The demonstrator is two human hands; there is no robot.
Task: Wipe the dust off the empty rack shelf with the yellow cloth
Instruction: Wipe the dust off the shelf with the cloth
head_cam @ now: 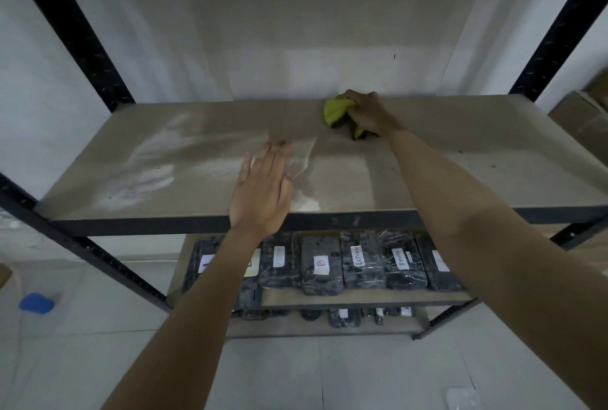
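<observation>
The empty rack shelf [460,153] is a beige board in a black metal frame, streaked with pale dust [148,176] across its left half. My right hand [370,113] is closed around the bunched yellow cloth [335,110] and presses it on the board near the back edge, right of centre. My left hand [263,189] lies flat on the shelf near the front edge, fingers together and extended, holding nothing. The area between the two hands looks darker and less dusty.
Black uprights [75,38] [559,31] frame the shelf on both sides. On the lower shelf [378,294] stand several wrapped dark packs [320,265] with white labels. A blue object [36,302] lies on the tiled floor at left. Cardboard boxes [582,113] sit at right.
</observation>
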